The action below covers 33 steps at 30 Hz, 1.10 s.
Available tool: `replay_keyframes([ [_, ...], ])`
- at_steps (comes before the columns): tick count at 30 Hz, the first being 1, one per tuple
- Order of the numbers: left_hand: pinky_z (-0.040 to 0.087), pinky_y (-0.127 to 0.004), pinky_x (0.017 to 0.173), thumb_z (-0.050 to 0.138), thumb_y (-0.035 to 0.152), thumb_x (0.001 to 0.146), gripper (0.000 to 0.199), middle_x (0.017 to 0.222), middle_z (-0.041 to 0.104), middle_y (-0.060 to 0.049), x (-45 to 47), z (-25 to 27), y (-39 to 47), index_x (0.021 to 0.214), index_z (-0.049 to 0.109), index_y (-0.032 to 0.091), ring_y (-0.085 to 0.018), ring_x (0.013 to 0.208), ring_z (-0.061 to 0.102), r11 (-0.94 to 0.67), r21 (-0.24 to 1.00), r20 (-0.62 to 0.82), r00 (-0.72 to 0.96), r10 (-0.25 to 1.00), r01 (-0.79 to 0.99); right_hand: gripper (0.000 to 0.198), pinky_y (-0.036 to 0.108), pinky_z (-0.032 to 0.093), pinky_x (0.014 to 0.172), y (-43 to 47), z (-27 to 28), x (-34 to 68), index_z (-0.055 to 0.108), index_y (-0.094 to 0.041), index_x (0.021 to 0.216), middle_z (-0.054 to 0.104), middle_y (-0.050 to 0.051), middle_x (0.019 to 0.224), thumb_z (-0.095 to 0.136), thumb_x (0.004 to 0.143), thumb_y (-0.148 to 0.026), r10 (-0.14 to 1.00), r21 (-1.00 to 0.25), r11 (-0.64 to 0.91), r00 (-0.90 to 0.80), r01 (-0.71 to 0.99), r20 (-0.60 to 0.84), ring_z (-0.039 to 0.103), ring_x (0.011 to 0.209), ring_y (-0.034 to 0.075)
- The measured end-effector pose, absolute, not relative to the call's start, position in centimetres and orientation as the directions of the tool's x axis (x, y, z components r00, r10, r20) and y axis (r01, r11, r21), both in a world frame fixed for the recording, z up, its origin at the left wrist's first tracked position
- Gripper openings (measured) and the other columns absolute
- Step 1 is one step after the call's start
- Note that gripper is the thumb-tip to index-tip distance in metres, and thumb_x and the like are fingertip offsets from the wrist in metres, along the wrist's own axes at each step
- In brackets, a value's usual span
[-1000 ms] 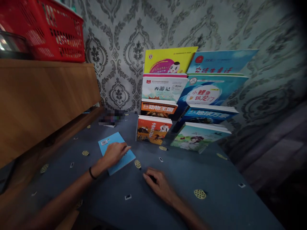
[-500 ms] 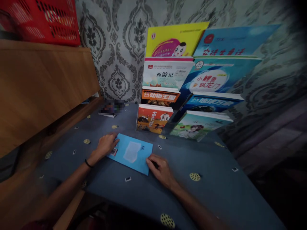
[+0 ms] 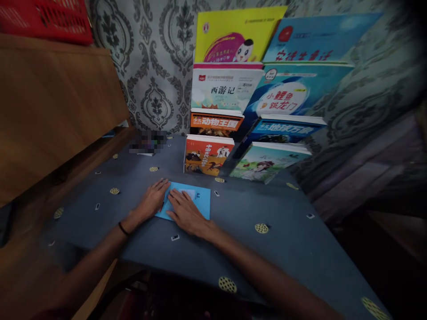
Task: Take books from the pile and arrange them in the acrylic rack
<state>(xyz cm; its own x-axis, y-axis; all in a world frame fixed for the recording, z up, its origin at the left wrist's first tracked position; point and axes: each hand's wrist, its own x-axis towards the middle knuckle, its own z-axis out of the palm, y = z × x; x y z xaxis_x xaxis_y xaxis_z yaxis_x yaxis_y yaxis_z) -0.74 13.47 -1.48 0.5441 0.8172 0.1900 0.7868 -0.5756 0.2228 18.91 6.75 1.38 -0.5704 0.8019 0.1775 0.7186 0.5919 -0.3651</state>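
Note:
A thin light-blue book [image 3: 203, 205] with a pale patch on its cover lies flat on the dark blue-grey tablecloth [image 3: 267, 262]. My left hand [image 3: 154, 198] rests at the book's left edge, fingers stretched out. Across the cover's left and middle part lies my right hand [image 3: 187, 213], palm down with extended fingers, hiding part of the pale patch. Neither hand is wrapped round anything. A black band circles my left wrist.
Behind the blue book, several picture books stand in two stepped columns, among them an orange-red one [image 3: 208, 155] and a green one [image 3: 267, 162]. A blurred-out item [image 3: 148, 142] lies at the back left. A wooden cabinet [image 3: 60, 106] with a red basket [image 3: 63, 20] stands left.
My right hand has moved left from the book's right corner onto its cover and flattened. My left hand stays at the left edge. The camera view has shifted slightly.

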Motion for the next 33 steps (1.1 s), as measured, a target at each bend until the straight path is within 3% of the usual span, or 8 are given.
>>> replay_keyframes([
  [3, 0.037, -0.050, 0.119, 0.049, 0.000, 0.074, 0.072, 0.154, 0.049, -0.014, -0.8, -1.6, 13.5, 0.144, 0.047, 0.017, -0.026, 0.149, 0.037, -0.582, 0.223, 0.196, 0.549, 0.813, 0.782, 0.057, 0.050, 0.023, 0.125, 7.4, 1.2, 18.3, 0.043, -0.004, 0.148, 0.041, 0.023, 0.157, 0.044, 0.102, -0.038, 0.823, -0.347, 0.561, -0.552, 0.752, 0.135, 0.030, 0.152, 0.029],
  [7, 0.038, -0.051, 0.118, 0.051, 0.000, 0.074, 0.072, 0.153, 0.050, -0.015, -0.6, -1.7, 13.5, 0.144, 0.047, 0.018, -0.028, 0.148, 0.039, -0.580, 0.222, 0.202, 0.545, 0.814, 0.784, 0.059, 0.053, 0.025, 0.123, 7.5, 0.5, 18.5, 0.044, -0.011, 0.149, 0.043, 0.019, 0.158, 0.045, 0.101, -0.045, 0.827, -0.332, 0.561, -0.535, 0.758, 0.175, 0.032, 0.151, 0.029],
  [15, 0.038, -0.052, 0.118, 0.050, -0.002, 0.073, 0.075, 0.156, 0.045, -0.017, -0.4, -0.6, 13.0, 0.146, 0.045, 0.014, -0.029, 0.149, 0.036, -0.576, 0.217, 0.159, 0.553, 0.818, 0.789, 0.063, 0.059, 0.027, 0.118, 7.2, -0.4, 19.8, 0.050, -0.010, 0.144, 0.048, 0.025, 0.152, 0.048, 0.098, -0.052, 0.911, -0.268, 0.391, -0.329, 0.881, 0.249, 0.041, 0.144, 0.037],
  [24, 0.038, -0.049, 0.119, 0.048, -0.004, 0.073, 0.075, 0.157, 0.043, -0.017, 0.0, 0.4, 12.5, 0.147, 0.045, 0.011, -0.028, 0.150, 0.035, -0.528, 0.168, 0.094, 0.520, 0.849, 0.832, 0.069, 0.059, 0.020, 0.121, 6.2, 1.3, 21.8, 0.045, -0.007, 0.150, 0.036, 0.026, 0.159, 0.047, 0.098, -0.054, 0.976, -0.249, 0.217, -0.204, 0.944, 0.076, 0.029, 0.151, 0.038],
  [30, 0.039, -0.054, 0.116, 0.035, 0.006, 0.094, 0.052, 0.148, 0.056, -0.016, 1.6, -0.4, 11.9, 0.140, 0.055, 0.015, -0.028, 0.143, 0.046, -0.580, 0.047, 0.196, 0.562, 0.804, 0.813, 0.070, 0.059, 0.019, 0.123, 5.6, 1.8, 22.3, 0.045, -0.010, 0.150, 0.033, 0.024, 0.161, 0.051, 0.097, -0.054, 0.973, -0.321, 0.231, -0.222, 0.918, 0.064, 0.026, 0.152, 0.036],
  [33, 0.039, -0.052, 0.117, 0.036, 0.007, 0.093, 0.055, 0.150, 0.053, -0.015, 3.4, -0.7, 11.3, 0.144, 0.052, 0.016, -0.025, 0.143, 0.046, -0.695, 0.048, 0.185, 0.677, 0.712, 0.717, 0.069, 0.060, 0.018, 0.123, 5.5, 1.5, 22.4, 0.044, -0.011, 0.151, 0.033, 0.023, 0.161, 0.053, 0.096, -0.053, 0.972, -0.349, 0.234, -0.216, 0.908, 0.090, 0.025, 0.153, 0.036],
])
